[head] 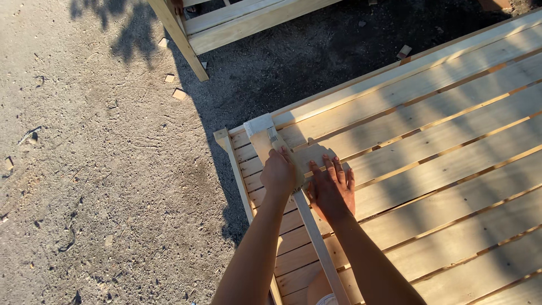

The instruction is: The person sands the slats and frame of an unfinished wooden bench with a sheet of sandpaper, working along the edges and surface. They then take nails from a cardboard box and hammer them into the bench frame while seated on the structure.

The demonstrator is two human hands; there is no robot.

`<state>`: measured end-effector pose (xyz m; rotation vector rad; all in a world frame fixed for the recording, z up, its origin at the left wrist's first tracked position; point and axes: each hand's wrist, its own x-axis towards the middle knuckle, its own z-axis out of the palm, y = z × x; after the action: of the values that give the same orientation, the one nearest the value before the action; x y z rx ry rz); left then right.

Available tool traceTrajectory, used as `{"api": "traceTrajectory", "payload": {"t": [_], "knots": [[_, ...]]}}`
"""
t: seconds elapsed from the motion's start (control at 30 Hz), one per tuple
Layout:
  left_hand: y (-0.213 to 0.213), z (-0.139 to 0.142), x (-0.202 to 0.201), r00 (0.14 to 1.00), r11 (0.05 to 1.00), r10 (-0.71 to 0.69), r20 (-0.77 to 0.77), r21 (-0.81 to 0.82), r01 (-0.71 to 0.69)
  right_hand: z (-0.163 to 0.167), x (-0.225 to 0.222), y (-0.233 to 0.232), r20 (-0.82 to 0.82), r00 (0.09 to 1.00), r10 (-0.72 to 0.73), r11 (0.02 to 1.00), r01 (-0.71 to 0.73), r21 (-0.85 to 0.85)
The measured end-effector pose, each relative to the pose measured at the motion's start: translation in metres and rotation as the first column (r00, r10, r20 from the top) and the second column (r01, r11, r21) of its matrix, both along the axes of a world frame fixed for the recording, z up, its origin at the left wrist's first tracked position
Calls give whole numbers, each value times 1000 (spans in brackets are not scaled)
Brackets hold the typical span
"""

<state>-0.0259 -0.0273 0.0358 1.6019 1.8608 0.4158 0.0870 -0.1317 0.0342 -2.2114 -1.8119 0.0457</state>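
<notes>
A large frame of pale wooden slats (440, 141) lies across the right half of the view. My left hand (278, 174) is closed around a wide flat brush (261, 135) with a long wooden handle (319, 243), its pale head resting near the frame's left end. My right hand (332, 189) lies flat on the slats just right of the handle, fingers spread, holding nothing.
Sandy, gravelly ground (96, 169) spreads out to the left, with small wood offcuts (178, 94) scattered on it. Another wooden frame with an angled leg (186, 39) stands at the top. Shadows stripe the slats.
</notes>
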Motion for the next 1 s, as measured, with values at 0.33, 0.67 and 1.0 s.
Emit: {"api": "traceTrajectory", "payload": {"t": [0.33, 0.67, 1.0], "knots": [[8, 1, 3, 997, 999, -33, -71, 40, 36, -2, 2, 1, 34, 999, -3, 1000, 4, -13], [-43, -11, 0, 992, 994, -103, -70, 23, 105, -3, 4, 0, 6, 1000, 12, 1000, -12, 27], [-22, -8, 4, 997, 999, -35, -62, 4, 35, -4, 2, -4, 23, 1000, 10, 1000, -11, 11]]}}
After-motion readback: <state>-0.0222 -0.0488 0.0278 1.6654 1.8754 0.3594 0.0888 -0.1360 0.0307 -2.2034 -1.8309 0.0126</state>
